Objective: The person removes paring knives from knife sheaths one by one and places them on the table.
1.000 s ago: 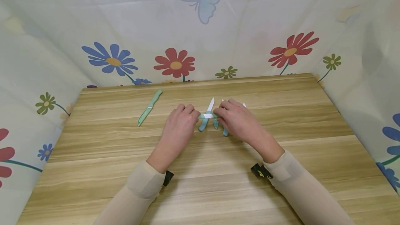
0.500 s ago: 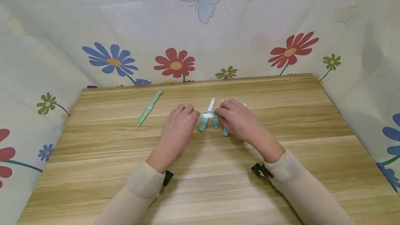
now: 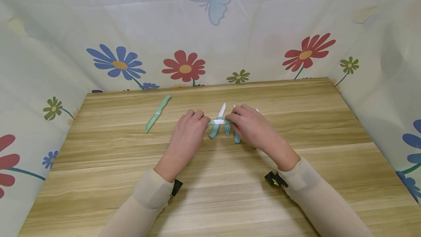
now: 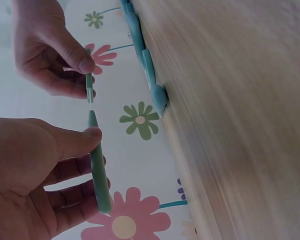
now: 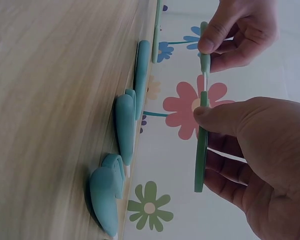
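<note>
Above the table, a small green knife is held level between both hands, a short stretch of white blade showing. My left hand grips its rounded green handle with thumb and fingers. The flat green sheath, over the rest of the blade, is pinched by my right hand. Below lies a blue knife with its white blade bare. Beside it are a patterned blue sheath and another blue handle, both partly hidden by the right hand.
A second green knife, its blade in a green sheath, lies at the left of the wooden table. Flower-printed curtain stands behind the table and along both sides. Each wrist carries a dark strapped device.
</note>
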`<action>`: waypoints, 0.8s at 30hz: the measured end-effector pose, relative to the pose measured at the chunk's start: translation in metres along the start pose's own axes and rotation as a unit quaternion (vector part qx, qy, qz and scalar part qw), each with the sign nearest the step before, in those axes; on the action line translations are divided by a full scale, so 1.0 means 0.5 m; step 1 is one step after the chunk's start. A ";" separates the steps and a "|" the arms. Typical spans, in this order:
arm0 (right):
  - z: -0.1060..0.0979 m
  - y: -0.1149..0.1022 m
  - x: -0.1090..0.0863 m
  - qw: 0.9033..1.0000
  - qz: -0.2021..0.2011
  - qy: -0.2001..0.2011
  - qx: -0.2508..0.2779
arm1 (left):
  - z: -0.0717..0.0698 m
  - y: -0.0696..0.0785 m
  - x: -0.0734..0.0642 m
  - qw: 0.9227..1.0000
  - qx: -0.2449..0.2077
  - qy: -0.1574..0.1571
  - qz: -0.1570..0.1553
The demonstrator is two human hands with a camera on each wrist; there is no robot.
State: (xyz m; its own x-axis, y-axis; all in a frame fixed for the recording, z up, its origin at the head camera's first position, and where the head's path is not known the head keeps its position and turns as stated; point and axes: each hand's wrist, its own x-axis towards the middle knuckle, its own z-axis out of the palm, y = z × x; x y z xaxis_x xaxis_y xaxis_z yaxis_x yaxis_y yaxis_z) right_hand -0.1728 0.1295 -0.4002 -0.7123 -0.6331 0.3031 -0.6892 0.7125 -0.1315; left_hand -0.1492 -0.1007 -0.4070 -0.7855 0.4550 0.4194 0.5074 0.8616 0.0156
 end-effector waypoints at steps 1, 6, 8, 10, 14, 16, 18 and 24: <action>0.000 0.000 0.000 1.000 0.000 0.000 -0.001 | 0.000 0.000 0.000 1.000 0.001 0.000 0.000; -0.001 0.003 -0.002 1.000 -0.001 0.001 0.001 | 0.001 -0.001 0.001 1.000 0.002 0.001 -0.001; -0.002 0.004 -0.002 1.000 -0.001 0.002 0.002 | 0.001 -0.001 0.001 1.000 0.002 0.001 -0.003; -0.003 0.004 -0.002 1.000 0.000 0.001 0.002 | 0.000 -0.002 0.001 1.000 0.002 0.000 -0.004; -0.004 0.004 -0.003 1.000 0.005 -0.003 0.003 | 0.000 -0.002 0.000 1.000 0.003 -0.004 -0.006; -0.004 0.004 -0.003 1.000 0.006 -0.004 0.004 | 0.001 -0.002 0.000 1.000 0.003 -0.006 -0.007; -0.004 0.005 -0.003 1.000 0.008 -0.004 0.005 | 0.001 -0.001 0.000 1.000 0.004 -0.009 -0.010; -0.004 0.007 -0.003 1.000 0.005 -0.001 -0.001 | -0.001 0.000 0.000 1.000 0.002 -0.016 -0.015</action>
State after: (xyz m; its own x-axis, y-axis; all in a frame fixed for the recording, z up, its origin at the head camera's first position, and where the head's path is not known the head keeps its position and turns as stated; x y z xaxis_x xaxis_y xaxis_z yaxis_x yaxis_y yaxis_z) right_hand -0.1738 0.1337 -0.3992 -0.7191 -0.6272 0.2992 -0.6822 0.7190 -0.1327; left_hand -0.1491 -0.1007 -0.4066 -0.8113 0.4361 0.3895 0.4822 0.8757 0.0240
